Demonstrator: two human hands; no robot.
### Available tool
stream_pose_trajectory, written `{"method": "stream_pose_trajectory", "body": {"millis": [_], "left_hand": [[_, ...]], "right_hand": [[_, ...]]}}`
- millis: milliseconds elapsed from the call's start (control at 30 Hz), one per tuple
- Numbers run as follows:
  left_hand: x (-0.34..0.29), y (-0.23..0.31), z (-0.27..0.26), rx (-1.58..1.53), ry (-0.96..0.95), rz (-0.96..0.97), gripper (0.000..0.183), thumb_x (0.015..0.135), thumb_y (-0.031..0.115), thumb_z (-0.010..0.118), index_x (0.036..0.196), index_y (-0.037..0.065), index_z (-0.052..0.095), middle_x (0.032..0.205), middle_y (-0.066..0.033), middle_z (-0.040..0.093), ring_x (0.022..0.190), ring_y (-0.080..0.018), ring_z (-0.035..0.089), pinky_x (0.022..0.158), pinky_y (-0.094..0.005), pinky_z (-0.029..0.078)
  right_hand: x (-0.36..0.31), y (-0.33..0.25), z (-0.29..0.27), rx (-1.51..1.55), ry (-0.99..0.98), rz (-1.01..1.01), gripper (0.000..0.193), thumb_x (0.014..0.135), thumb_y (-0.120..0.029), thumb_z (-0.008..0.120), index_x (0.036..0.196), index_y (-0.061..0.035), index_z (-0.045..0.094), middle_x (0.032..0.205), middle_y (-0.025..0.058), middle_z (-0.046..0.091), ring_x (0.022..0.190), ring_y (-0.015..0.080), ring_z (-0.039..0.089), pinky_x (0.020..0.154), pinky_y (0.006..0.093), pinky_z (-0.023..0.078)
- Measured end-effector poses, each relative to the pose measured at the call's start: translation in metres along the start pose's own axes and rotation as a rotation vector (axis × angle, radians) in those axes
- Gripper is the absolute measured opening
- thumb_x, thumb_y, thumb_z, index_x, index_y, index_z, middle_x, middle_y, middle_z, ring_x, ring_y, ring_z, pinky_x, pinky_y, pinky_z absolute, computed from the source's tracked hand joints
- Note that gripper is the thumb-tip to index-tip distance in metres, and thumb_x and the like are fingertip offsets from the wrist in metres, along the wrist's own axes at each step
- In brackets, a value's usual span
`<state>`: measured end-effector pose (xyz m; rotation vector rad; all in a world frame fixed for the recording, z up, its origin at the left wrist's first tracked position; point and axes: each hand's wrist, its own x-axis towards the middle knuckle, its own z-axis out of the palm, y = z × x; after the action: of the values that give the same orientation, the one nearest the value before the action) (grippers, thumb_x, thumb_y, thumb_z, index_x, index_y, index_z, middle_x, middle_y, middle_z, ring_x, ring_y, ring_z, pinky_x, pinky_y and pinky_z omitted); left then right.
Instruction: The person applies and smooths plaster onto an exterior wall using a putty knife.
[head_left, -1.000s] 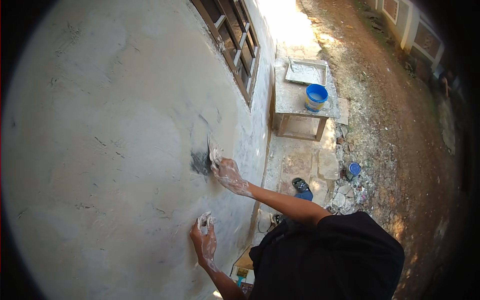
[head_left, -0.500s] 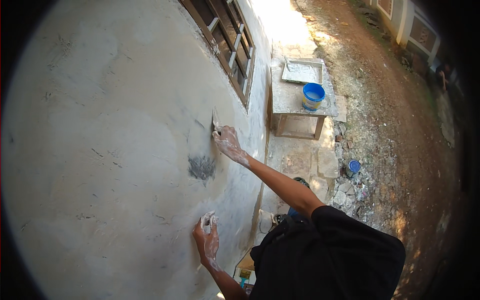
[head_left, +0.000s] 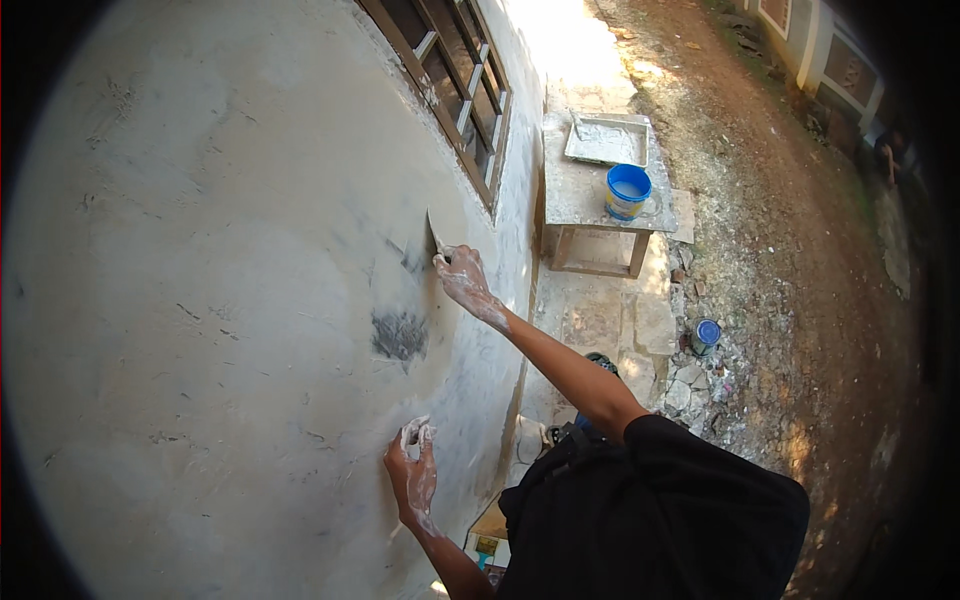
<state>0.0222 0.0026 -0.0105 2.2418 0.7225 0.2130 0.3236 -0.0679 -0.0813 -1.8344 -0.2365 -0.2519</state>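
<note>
Outdoors, the right grip is closed round a scraper by a patchy wall; left grip curled, contents unclear.

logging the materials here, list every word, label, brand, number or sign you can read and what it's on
No text can be read.
Round blue-and-yellow bucket: printed label, too small and blurred to read.
Small cylindrical can with a blue top: any marking is too small to make out.
Patchy grey plastered wall and black fabric shirt: no lettering visible.

A thin scraper, nearly edge-on, tilts at the smeared grey wall near its dark patch.
</note>
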Motion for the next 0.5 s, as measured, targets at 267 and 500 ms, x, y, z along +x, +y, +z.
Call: {"method": "stream_pose_trajectory", "body": {"millis": [267, 500], "left_hand": [[0.001, -0.005, -0.001, 0.031, 0.019, -0.027, 0.023, 0.085, 0.008, 0.062, 0.106, -0.001, 0.066, 0.097, -0.0185, 0.068, 0.087, -0.0325, 0.064, 0.083, -0.0398, 0.047], [-0.002, 0.01, 0.001, 0.008, 0.047, -0.005, 0.023, 0.085, 0.007, 0.061, 0.106, -0.001, 0.066, 0.096, -0.0181, 0.068, 0.086, -0.0323, 0.064, 0.083, -0.0389, 0.047]], "right_hand": [[-0.116, -0.042, -0.021, 0.097, -0.275, -0.231, 0.028, 0.084, -0.017, 0.06, 0.099, 0.0065, 0.062, 0.072, 0.0237, 0.059, 0.064, 0.0357, 0.058, 0.066, 0.0458, 0.047], [-0.027, -0.001, -0.014, 0.063, -0.123, 0.108, 0.026, 0.086, -0.018, 0.057, 0.088, 0.0068, 0.062, 0.073, 0.0267, 0.059, 0.076, 0.0407, 0.058, 0.072, 0.0485, 0.045]]}}
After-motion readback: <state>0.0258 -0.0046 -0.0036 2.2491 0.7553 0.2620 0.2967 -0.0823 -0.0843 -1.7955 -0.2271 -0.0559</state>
